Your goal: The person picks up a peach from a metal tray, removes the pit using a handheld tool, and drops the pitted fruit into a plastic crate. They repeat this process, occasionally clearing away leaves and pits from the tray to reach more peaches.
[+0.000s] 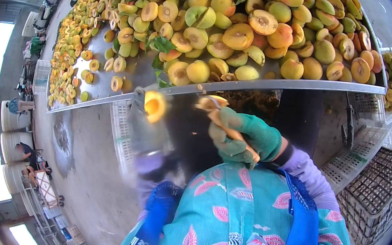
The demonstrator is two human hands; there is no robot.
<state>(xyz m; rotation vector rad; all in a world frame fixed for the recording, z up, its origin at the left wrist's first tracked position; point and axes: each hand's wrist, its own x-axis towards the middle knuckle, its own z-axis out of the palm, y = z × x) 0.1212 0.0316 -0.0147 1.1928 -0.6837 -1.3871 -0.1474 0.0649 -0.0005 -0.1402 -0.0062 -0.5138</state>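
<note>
A: Right hand (248, 135) in green knit glove, state?
B: Clamped round a pale wooden-handled tool (232, 133), tip pointing toward the silver metal bench (310, 85)
A: Left hand (143, 123), grey glove?
B: Motion-blurred; hollowed yellow-orange fruit half (154, 106) at its fingertips, can't tell if they're closed on it
A: Other fruit?
B: Yellow-green fruit (237, 36), many cut in half, heaped on the bench just beyond both hands; perforated white plastic crate (358, 151) at right, near a dark lattice-sided crate (369, 200)
</note>
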